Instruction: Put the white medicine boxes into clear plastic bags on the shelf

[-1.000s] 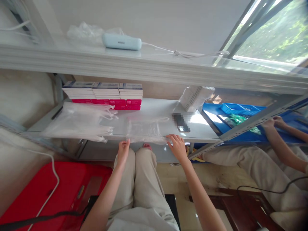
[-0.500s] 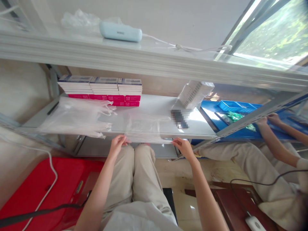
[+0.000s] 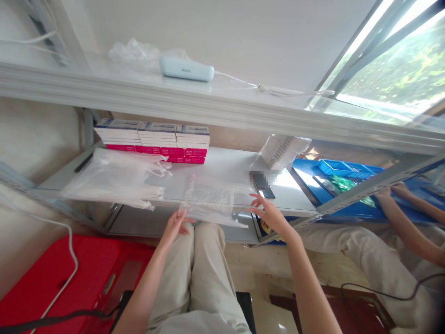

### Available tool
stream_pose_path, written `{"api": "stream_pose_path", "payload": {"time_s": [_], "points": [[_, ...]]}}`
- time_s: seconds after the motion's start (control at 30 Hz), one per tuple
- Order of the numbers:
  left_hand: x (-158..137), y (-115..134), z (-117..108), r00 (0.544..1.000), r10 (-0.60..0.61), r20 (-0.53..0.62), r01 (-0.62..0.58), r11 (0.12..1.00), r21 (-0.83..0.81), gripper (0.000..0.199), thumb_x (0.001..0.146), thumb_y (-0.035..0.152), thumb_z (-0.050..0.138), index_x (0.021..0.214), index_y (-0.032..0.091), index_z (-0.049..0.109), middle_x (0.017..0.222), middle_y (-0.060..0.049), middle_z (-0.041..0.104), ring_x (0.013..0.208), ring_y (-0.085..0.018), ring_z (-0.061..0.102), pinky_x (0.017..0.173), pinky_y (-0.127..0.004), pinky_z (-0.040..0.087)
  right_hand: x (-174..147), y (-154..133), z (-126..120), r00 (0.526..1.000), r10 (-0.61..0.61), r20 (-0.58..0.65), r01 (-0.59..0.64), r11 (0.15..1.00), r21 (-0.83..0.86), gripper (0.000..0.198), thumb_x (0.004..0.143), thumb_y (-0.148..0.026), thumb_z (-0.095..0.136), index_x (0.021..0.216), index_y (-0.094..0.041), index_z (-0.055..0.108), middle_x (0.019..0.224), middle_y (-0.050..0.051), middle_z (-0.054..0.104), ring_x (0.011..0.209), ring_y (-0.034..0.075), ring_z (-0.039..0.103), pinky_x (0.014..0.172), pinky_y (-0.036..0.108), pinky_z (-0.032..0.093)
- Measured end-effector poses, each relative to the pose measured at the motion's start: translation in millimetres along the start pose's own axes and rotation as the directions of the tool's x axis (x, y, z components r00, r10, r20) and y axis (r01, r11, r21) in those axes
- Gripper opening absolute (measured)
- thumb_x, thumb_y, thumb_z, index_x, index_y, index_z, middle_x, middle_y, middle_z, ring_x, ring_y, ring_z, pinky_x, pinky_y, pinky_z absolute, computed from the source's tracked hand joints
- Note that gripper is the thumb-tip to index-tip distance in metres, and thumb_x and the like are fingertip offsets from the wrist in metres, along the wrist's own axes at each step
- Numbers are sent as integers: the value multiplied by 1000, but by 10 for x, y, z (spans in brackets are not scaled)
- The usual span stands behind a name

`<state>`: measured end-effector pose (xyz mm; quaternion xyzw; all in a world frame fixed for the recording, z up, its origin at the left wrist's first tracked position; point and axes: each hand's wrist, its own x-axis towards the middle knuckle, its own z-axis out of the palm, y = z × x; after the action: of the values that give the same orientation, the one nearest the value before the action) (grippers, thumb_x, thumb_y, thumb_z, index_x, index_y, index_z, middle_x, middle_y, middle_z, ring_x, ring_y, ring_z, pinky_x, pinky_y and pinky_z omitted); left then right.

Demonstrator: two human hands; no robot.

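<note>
A thin clear plastic bag (image 3: 208,202) lies flattened on the grey shelf (image 3: 222,162), its near edge hanging over the front. My left hand (image 3: 176,226) is at the bag's near left corner, thumb touching or almost touching the film, with the other fingers spread. My right hand (image 3: 269,214) is open, fingers apart, just right of the bag's loose near right corner. A pile of white plastic carrier bags (image 3: 114,178) lies to the left. Behind it stand stacked white and pink boxes (image 3: 156,141). A dark, partly pixelated phone-like object (image 3: 264,188) lies beyond my right hand.
A plastic-wrapped white package (image 3: 280,150) sits at the shelf's back right. Overhead, an upper shelf (image 3: 222,109) carries a pale blue device (image 3: 187,68) with a cable. A co-worker's hands (image 3: 391,190) are beside a blue tray (image 3: 347,168). A red stool (image 3: 69,273) stands at lower left.
My right hand has let go of the bag's right corner and moved slightly up and right, fingers spreading. The bag's near edge has slackened. My left fingers have opened out. The view has shifted slightly.
</note>
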<state>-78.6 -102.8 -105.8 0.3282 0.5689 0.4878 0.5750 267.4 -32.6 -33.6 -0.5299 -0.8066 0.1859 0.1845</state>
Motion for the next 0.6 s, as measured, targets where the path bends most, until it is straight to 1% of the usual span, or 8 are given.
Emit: {"api": "stream_pose_path", "payload": {"time_s": [0.07, 0.13, 0.17, 0.23, 0.3, 0.37, 0.5, 0.6], "points": [[-1, -23, 35, 999, 31, 25, -31, 999, 27, 54, 66, 58, 67, 97, 16, 55, 88, -10, 73, 43, -10, 54, 46, -24, 46, 290, -197, -8, 982, -70, -174, 59, 996, -66, 41, 90, -45, 44, 126, -25, 48, 104, 7, 64, 98, 21, 59, 86, 35, 45], [10, -50, 67, 997, 64, 40, -64, 998, 10, 49, 66, 55, 68, 94, 16, 58, 86, -10, 73, 44, -10, 54, 47, -23, 45, 649, -374, 76, 966, -138, -217, 109, 984, -141, 40, 91, -43, 44, 126, -24, 48, 116, 9, 60, 106, 23, 55, 94, 38, 41], [13, -62, 83, 996, 77, 33, -77, 997, -5, 48, 66, 55, 67, 92, 16, 59, 85, -9, 73, 44, -10, 54, 47, -23, 44, 841, -443, 146, 970, -150, -190, 118, 978, -170, 42, 90, -43, 45, 127, -23, 48, 122, 10, 58, 111, 24, 53, 95, 39, 40], [3, -76, 116, 996, 85, -9, -85, 996, -34, 46, 66, 55, 66, 90, 16, 60, 82, -8, 73, 45, -10, 54, 48, -23, 43, 1218, -541, 307, 990, -87, -108, 64, 976, -206, 47, 89, -42, 47, 132, -22, 44, 126, 11, 56, 116, 27, 49, 94, 40, 40], [-36, -74, 153, 996, 70, -61, -74, 995, -66, 45, 67, 56, 64, 90, 17, 62, 79, -7, 72, 47, -12, 56, 48, -24, 42, 1537, -602, 456, 999, -24, 29, 28, 985, -170, 52, 89, -39, 48, 137, -21, 38, 121, 11, 60, 111, 26, 54, 89, 36, 42], [-93, -64, 194, 993, 66, -97, -75, 993, -88, 45, 67, 58, 62, 87, 17, 63, 75, -7, 70, 48, -13, 56, 47, -25, 41, 1763, -642, 565, 985, -16, 172, 34, 994, -105, 54, 87, -35, 52, 137, -20, 38, 113, 10, 64, 101, 23, 59, 84, 31, 44], [-166, -72, 274, 986, 119, -118, -130, 988, -84, 41, 64, 56, 65, 72, 15, 64, 63, -6, 64, 48, -13, 54, 44, -25, 36, 1928, -665, 660, 954, -60, 295, 78, 996, -51, 39, 73, -29, 66, 111, -22, 60, 98, 7, 68, 85, 21, 62, 72, 28, 44], [-153, -119, 285, 977, 140, -164, -155, 984, -84, 44, 64, 59, 63, 71, 15, 63, 60, -4, 61, 47, -12, 52, 41, -23, 34, 1890, -639, 689, 942, -108, 317, 113, 994, 2, 17, 70, -27, 66, 86, -21, 64, 86, 3, 68, 78, 18, 60, 67, 26, 43]]}}
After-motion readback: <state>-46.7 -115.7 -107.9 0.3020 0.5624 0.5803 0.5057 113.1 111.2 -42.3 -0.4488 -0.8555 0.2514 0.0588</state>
